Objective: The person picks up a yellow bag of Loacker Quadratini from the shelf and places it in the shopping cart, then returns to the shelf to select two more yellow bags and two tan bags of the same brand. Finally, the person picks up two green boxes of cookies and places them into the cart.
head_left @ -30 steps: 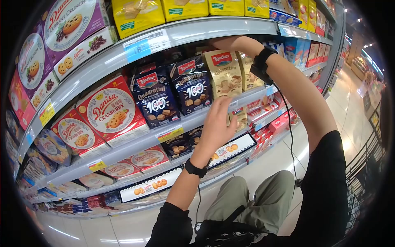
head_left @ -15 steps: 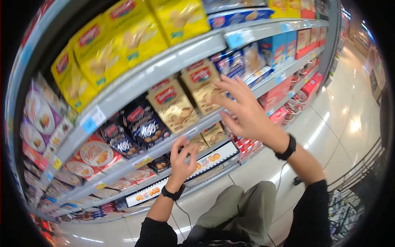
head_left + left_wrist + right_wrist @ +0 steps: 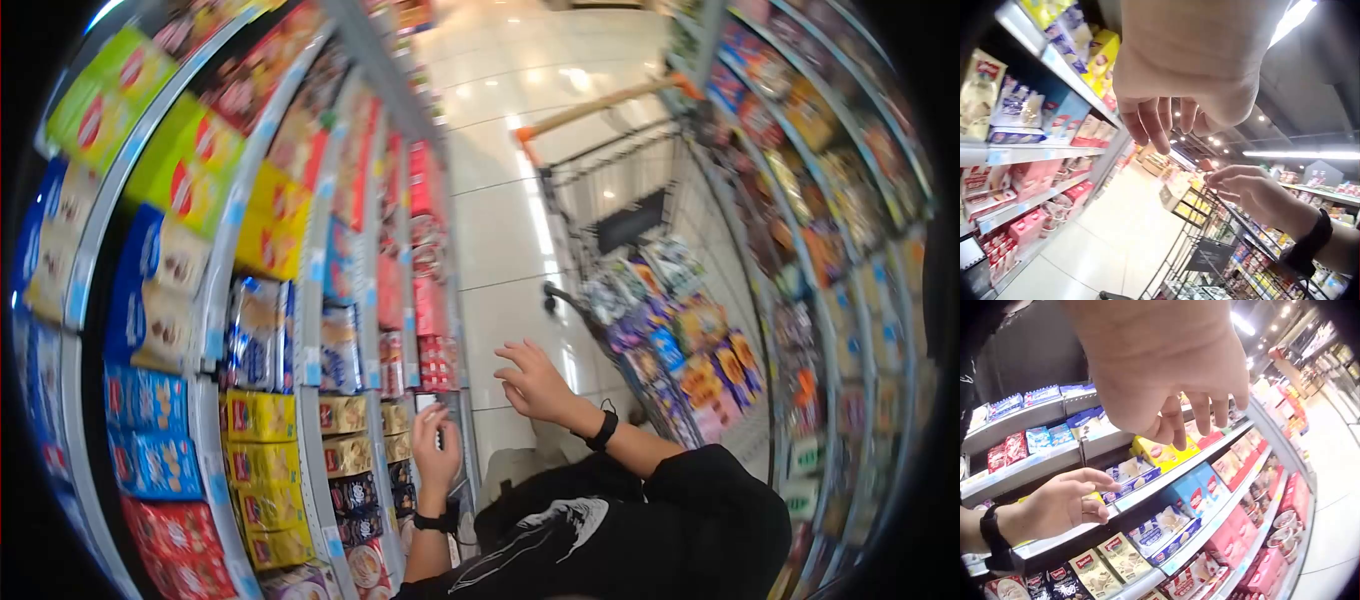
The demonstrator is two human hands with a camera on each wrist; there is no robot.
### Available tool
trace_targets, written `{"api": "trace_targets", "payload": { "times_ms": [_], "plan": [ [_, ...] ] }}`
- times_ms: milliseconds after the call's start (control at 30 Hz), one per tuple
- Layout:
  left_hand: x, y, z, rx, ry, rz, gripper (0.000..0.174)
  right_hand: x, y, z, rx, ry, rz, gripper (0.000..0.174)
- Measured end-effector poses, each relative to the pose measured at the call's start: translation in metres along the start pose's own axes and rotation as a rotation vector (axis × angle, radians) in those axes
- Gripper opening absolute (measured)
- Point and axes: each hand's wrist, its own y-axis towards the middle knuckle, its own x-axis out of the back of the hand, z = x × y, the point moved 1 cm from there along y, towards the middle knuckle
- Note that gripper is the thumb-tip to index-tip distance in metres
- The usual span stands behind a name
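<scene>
Both the left hand (image 3: 437, 455) and the right hand (image 3: 540, 383) are free, fingers loosely bent; the left is near the snack shelves (image 3: 211, 305), the right between those shelves and the shopping cart (image 3: 602, 107). Colourful packets (image 3: 700, 325) lie inside the cart.

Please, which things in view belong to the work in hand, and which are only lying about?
Probably the work: left grip, right grip, both empty; shopping cart; loaded packets; nearby gold packets.

Just around: yellow packets; light blue packets; red packets.
</scene>
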Motion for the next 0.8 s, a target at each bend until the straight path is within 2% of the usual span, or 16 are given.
{"api": "trace_targets", "payload": {
  "times_ms": [33, 167, 267, 333, 433, 500, 600, 700, 800],
  "plan": [
    [0.004, 0.01, -0.019, -0.082, 0.009, 0.042, 0.023, 0.023, -0.015, 0.007, -0.049, -0.029, -0.021, 0.019],
    [0.002, 0.031, -0.075, -0.152, -0.139, 0.216, 0.023, 0.099, -0.084, 0.021, -0.245, -0.093, -0.169, 0.019],
    [-0.013, 0.036, -0.088, -0.236, -0.161, 0.342, 0.026, 0.148, -0.144, 0.025, -0.408, -0.217, -0.218, 0.021],
    [-0.023, 0.041, -0.101, -0.275, -0.158, 0.405, 0.026, 0.169, -0.186, 0.027, -0.6, -0.197, -0.141, 0.025],
    [-0.04, 0.051, -0.117, -0.285, -0.169, 0.507, 0.026, 0.203, -0.223, 0.044, -0.744, -0.124, -0.14, 0.026],
    [-0.052, 0.068, -0.126, -0.294, -0.162, 0.631, 0.026, 0.237, -0.225, 0.06, -0.803, -0.072, -0.129, 0.026],
    [-0.065, 0.101, -0.15, -0.365, -0.154, 0.715, 0.025, 0.288, -0.213, 0.073, -0.85, 0.023, -0.254, 0.025],
    [-0.093, 0.127, -0.167, -0.31, -0.149, 0.738, 0.029, 0.312, -0.21, 0.051, -0.867, -0.02, -0.346, 0.024],
    [-0.135, 0.145, -0.158, -0.481, -0.035, 0.763, 0.033, 0.302, -0.209, 0.007, -0.907, -0.018, -0.356, 0.026]
  ]
}}
